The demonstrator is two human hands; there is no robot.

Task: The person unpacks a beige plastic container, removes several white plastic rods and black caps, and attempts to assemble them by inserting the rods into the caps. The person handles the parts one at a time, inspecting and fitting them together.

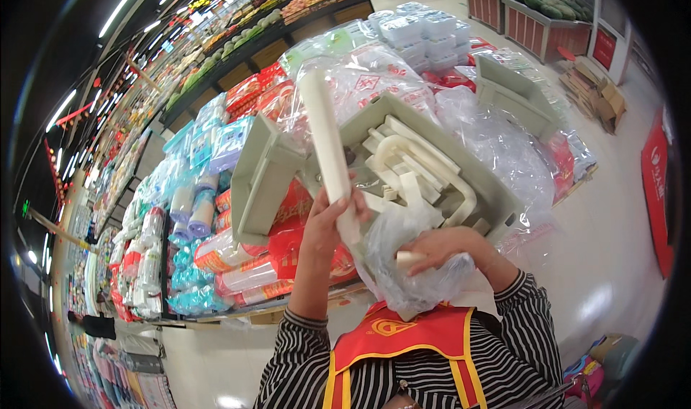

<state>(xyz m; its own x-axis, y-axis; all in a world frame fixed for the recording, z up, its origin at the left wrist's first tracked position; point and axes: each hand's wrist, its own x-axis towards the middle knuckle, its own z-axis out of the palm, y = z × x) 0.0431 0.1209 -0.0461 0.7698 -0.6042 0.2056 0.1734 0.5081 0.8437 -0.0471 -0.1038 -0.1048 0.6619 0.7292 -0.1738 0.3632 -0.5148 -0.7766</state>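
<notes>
My left hand (pixel 324 218) is closed round the lower part of a long cream plastic bar (pixel 322 124), which stands tilted upward. My right hand (pixel 443 249) grips a crumpled clear plastic bag (pixel 399 279) in front of my chest. A short cream piece (pixel 410 259) shows at its fingers; whether it is inside the bag I cannot tell. Just beyond both hands is a grey-green plastic bin (pixel 461 144), its lid flaps (pixel 255 186) folded outward. Several cream plastic parts lie in it, among them a bent tube (pixel 461 204) and straight bars (pixel 421 146).
Wrapped packs surround the bin: paper rolls (pixel 241 272) at left, white tubs (pixel 421 31) behind, and clear plastic film (pixel 489 150) at right. Flattened cardboard (pixel 594 96) lies on the floor. A red sign (pixel 656 193) stands at far right, produce stands (pixel 533 24) farther back.
</notes>
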